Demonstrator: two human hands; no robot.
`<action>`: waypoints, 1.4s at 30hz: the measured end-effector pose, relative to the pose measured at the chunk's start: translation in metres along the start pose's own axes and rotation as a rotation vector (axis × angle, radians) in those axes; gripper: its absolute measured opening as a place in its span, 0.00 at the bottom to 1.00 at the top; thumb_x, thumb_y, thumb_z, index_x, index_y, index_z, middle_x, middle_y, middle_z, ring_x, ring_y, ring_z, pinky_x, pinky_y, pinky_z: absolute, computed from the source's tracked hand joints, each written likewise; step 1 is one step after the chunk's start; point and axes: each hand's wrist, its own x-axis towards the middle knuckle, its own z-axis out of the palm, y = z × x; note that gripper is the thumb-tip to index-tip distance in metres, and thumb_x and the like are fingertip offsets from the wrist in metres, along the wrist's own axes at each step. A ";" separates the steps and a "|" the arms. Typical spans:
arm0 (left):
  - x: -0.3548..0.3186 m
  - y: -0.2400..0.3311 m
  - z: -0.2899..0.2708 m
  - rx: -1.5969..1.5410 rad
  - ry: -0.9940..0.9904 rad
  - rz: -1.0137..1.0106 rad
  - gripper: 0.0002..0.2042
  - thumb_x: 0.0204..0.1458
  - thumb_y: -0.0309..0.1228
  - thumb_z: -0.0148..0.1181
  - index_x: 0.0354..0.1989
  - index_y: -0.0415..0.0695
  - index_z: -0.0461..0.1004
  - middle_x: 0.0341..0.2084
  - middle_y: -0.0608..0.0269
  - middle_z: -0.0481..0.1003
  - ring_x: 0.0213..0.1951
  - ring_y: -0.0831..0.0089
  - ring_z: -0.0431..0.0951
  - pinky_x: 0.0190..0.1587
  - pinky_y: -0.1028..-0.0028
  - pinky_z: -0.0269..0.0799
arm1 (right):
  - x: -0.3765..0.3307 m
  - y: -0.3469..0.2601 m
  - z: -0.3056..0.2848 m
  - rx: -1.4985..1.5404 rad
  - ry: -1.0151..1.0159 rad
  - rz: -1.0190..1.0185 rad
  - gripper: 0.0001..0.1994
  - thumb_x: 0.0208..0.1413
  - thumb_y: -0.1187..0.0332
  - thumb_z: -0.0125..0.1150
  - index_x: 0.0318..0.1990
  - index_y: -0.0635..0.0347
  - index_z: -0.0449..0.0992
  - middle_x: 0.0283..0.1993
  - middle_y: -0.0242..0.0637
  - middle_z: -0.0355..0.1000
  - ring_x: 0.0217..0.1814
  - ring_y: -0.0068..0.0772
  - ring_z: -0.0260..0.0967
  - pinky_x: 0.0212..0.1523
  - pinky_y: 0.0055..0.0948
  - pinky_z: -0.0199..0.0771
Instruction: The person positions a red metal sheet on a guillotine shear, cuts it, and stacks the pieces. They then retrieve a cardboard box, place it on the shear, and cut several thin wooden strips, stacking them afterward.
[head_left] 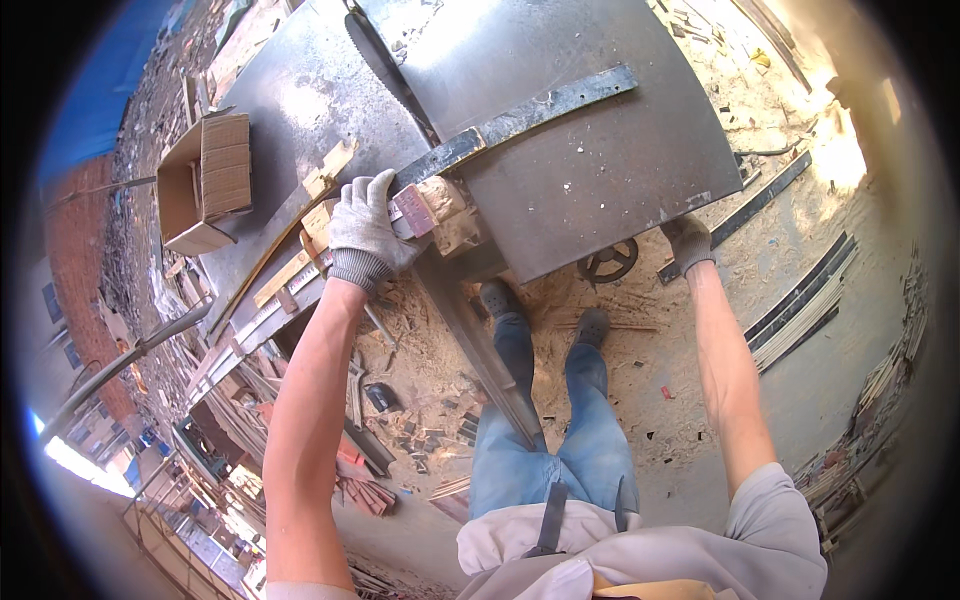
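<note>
My left hand [366, 228], in a pale knitted glove, is bent over the left end of a long dark flat strip [560, 103]. That strip lies slantwise across the metal saw table [600, 200], with a seam or joint partway along. Just beyond it a toothed saw blade [388, 75] stands up through the table's slot. Beside my left hand sit a pinkish block [412, 212] and a rough piece of wood [450, 212]. My gloved right hand [688, 243] is at the table's near right corner, fingers partly hidden beneath the edge.
An open cardboard box [222, 165] stands on the table's left side, near wooden slats [282, 278]. A dark handwheel [608, 262] shows below the table. More dark strips [800, 285] lie on the floor at right. Sawdust and offcuts [425, 440] surround my feet.
</note>
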 end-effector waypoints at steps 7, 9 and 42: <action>0.016 0.011 0.027 0.002 0.042 0.017 0.46 0.36 0.43 0.83 0.66 0.46 0.65 0.50 0.50 0.71 0.53 0.45 0.73 0.57 0.52 0.72 | 0.000 -0.021 -0.025 -0.076 0.183 0.038 0.25 0.75 0.61 0.43 0.72 0.66 0.62 0.74 0.59 0.64 0.75 0.57 0.65 0.73 0.50 0.68; 0.020 0.014 0.039 0.005 0.043 0.053 0.47 0.37 0.42 0.83 0.68 0.46 0.64 0.52 0.50 0.70 0.56 0.45 0.72 0.60 0.52 0.71 | 0.042 -0.009 -0.035 -0.129 0.092 -0.027 0.20 0.75 0.58 0.43 0.64 0.62 0.64 0.67 0.53 0.67 0.70 0.53 0.67 0.69 0.50 0.69; 0.033 -0.057 -0.039 0.009 -0.082 -0.108 0.46 0.37 0.54 0.76 0.65 0.44 0.67 0.50 0.48 0.71 0.55 0.50 0.72 0.58 0.54 0.71 | -0.137 -0.143 0.379 -2.114 -0.467 -1.409 0.29 0.61 0.60 0.68 0.70 0.45 0.72 0.72 0.36 0.70 0.73 0.47 0.65 0.73 0.43 0.65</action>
